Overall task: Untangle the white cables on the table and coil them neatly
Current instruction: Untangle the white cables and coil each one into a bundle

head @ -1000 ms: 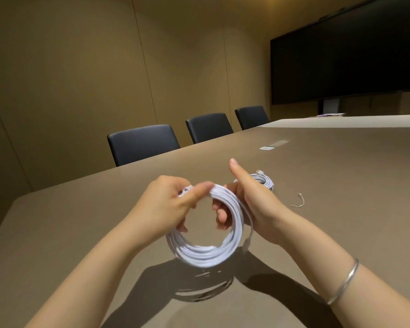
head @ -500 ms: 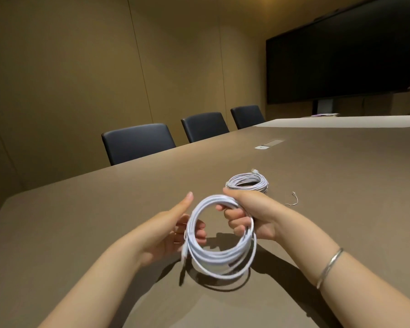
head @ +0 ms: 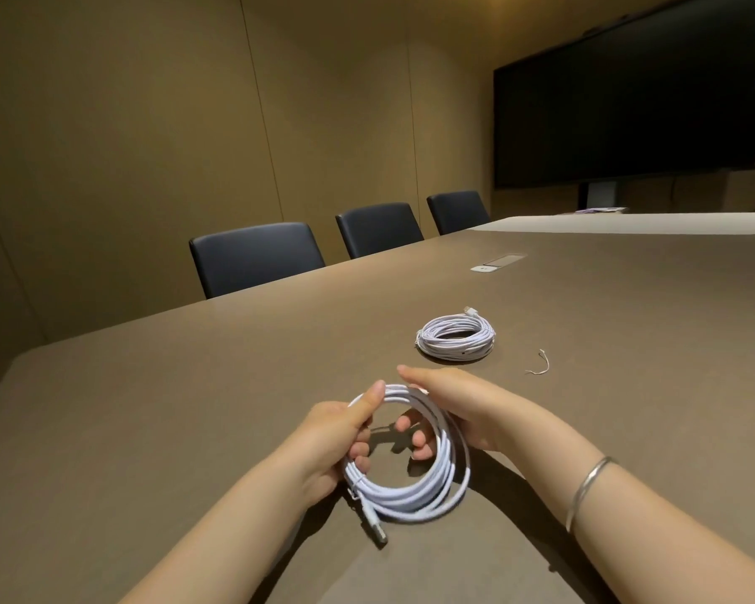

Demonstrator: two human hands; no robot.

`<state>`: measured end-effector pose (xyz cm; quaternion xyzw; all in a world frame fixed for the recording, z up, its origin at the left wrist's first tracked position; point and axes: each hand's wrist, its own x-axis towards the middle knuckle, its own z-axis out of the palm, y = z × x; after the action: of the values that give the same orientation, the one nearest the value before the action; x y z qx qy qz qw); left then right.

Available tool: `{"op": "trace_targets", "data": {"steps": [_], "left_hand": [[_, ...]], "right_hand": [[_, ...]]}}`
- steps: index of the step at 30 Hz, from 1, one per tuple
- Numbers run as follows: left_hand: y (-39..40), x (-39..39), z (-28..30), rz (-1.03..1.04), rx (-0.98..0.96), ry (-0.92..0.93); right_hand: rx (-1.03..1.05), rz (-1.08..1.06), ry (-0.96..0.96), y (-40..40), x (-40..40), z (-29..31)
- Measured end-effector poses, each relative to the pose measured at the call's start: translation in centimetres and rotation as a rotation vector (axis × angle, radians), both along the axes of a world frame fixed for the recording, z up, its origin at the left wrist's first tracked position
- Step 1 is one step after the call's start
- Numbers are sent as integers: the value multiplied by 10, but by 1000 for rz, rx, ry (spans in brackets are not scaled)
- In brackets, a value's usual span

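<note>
Stretching from near to far, the long brown matte table (head: 192, 385) carries a finished coil of white cable (head: 456, 336) far right, a thin wire twist tie (head: 540, 364) beside it. Nearer, the second white cable coil (head: 415, 481) is gripped by the left hand (head: 336, 438) and right hand (head: 450, 407), fingers curled through the ring. Judged nearly done; next, tucking the silver plug end (head: 373, 527), perhaps tying it.
</note>
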<state>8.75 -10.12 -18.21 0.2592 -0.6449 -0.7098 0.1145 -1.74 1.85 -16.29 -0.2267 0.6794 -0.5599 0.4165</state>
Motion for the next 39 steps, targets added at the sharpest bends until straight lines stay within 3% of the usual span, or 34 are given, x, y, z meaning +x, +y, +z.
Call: {"op": "trace_targets", "data": {"steps": [3,6,11,20,26,29,31,36,39], "left_hand": [[-3,-4,-5,182,120,82],[-2,-4,-7,224,109,102],[4,-2,1,103,-31,62],[-9,4,14,-53,-63,70],[-9,8,8,-126,-312,144],[-10,8,5,-144,-481,140],[-10,6,2,-115,-529,135],[-6,2,-1,-33,-326,122],[-4,2,5,41,-48,83]], "right_hand": [[-86,-73,-128,0,-6,-6],[-153,-161,-157,-8,-3,-12],[-112,-201,246,-20,0,-20],[-211,21,368,-13,4,-17],[-199,29,491,-14,9,-17],[-91,-1,679,-15,6,-19],[-78,-41,645,-18,5,-22],[-210,-184,257,-25,8,-25],[-237,-207,329,-28,9,-26]]}}
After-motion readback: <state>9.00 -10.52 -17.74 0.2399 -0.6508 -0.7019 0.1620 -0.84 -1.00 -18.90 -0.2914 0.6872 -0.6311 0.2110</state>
